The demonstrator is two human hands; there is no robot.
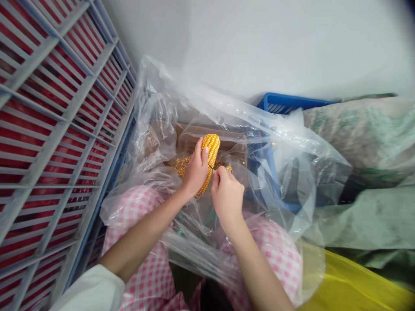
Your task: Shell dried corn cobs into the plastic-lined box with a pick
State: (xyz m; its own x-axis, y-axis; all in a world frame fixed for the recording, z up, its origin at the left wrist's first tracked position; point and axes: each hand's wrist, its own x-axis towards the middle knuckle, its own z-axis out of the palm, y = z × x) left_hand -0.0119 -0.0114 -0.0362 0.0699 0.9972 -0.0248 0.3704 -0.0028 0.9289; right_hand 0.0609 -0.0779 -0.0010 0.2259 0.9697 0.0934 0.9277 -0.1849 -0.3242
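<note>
At the far left of your view stands a red-and-grey slatted rack [48, 129]. Below it, a white sleeve [87, 291] covers your left arm, and pink gingham cloth [139, 216] lies across your lap. A clear plastic bag [155, 108] billows open in front of you, with a piece of cardboard [194, 134] visible inside it.

Within the bag, your left hand [194, 170] is closed around an ear of corn [210, 151], holding it tilted above a scatter of loose kernels [181, 167]. Your right hand [227, 198] is pinched shut on a thin dark pick [211, 167], whose tip reaches the ear; it is too small to identify exactly. Dense orange-yellow rows cover nearly all of the ear that shows, while your fingers hide part of it. The loose kernels show that some have come away, but most of the visible ear remains covered.

Further right, a blue plastic basket [285, 103] sits behind the bag, beside a green-printed woven sack [356, 138]. Below these lie green cloth [366, 220] and yellow plastic sheeting [353, 280].
</note>
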